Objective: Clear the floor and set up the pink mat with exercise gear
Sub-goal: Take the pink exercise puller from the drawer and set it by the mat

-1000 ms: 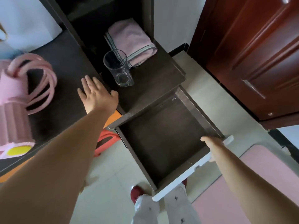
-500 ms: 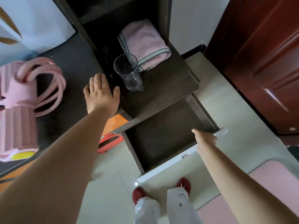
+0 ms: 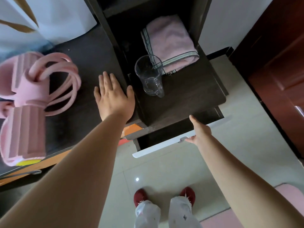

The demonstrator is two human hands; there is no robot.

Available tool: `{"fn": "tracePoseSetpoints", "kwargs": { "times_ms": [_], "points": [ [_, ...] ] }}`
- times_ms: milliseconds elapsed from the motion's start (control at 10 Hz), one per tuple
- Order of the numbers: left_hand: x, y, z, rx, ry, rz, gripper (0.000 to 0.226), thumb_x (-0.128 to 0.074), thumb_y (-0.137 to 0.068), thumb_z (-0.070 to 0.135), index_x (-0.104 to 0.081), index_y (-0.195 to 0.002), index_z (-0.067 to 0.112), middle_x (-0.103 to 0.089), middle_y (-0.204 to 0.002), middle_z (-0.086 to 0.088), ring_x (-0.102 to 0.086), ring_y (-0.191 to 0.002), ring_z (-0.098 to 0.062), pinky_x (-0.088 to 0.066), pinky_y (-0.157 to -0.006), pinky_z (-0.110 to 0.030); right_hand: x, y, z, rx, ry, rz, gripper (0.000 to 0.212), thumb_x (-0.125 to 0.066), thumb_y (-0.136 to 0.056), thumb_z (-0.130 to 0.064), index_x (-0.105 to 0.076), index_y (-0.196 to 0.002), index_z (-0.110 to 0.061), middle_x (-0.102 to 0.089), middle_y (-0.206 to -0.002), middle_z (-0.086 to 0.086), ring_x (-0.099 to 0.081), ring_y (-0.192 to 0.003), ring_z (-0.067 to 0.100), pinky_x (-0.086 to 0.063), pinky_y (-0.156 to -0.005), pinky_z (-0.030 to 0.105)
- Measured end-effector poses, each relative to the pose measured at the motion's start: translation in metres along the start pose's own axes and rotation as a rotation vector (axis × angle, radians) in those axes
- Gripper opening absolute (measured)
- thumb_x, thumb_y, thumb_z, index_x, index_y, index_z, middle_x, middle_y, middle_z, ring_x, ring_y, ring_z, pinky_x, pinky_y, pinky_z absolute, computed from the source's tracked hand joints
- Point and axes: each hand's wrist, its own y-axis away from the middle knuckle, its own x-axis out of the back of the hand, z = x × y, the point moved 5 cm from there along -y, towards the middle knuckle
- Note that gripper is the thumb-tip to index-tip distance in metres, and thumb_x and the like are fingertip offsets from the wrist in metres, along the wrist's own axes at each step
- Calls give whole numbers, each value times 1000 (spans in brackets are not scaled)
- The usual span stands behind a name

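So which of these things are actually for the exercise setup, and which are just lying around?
For the job:
pink exercise gear on the dark counter
pink mat on the floor

Just there:
glass mug
folded pink towel
drawer, nearly closed, right hand on its front
left hand, flat on the counter

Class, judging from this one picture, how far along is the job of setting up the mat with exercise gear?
Done: the pink mat lies on the floor. In hand: the right hand is at the white front of the nearly shut drawer; the left hand rests flat on the dark tabletop. Left: the pink exercise gear lies on the tabletop, not yet moved to the mat.
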Motion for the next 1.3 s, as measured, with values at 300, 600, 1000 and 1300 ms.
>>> {"fn": "tracePoseSetpoints", "kwargs": {
  "times_ms": [300, 600, 1000, 1300],
  "points": [
    [0, 0, 0, 15, 17, -3, 66, -33, -98, 36, -9, -152, 7, -1, -162, -6, 4, -150, -17, 2, -121, -35, -27, -14, -28, -20, 82, 72, 65, -67, -80, -42, -45, -126, -2, -55, -109, 15, -57, -108, 33, -51, -96, 45],
    [2, -1, 0, 16, 9, -26, 66, -32, -99, 37, -7, -152, 8, 2, -162, -5, 6, -150, -16, 3, -121, -35, -32, -18, -26, 79, 39, 32, 64, -59, -87, -39, -40, -132, 1, -42, -73, 3, -49, -90, 27, -52, -91, 43],
    [2, 0, 0, 14, 9, -14, 66, -32, -99, 37, -8, -152, 8, 1, -162, -5, 5, -150, -17, 3, -121, -35, -30, -21, -23, 90, -24, 130, 57, -61, -86, -39, -47, -125, 0, -54, -86, 4, -61, -112, 37, -53, -92, 38],
    [2, 0, 1, 11, -9, -5, 66, -33, -99, 37, -8, -152, 8, 0, -162, -5, 5, -150, -17, 2, -121, -35, -28, -22, -19, 126, -1, 154, 41, -60, -85, -42, -45, -102, -7, -58, -116, 16, -64, -107, 36, -50, -47, 14]
  ]
}}
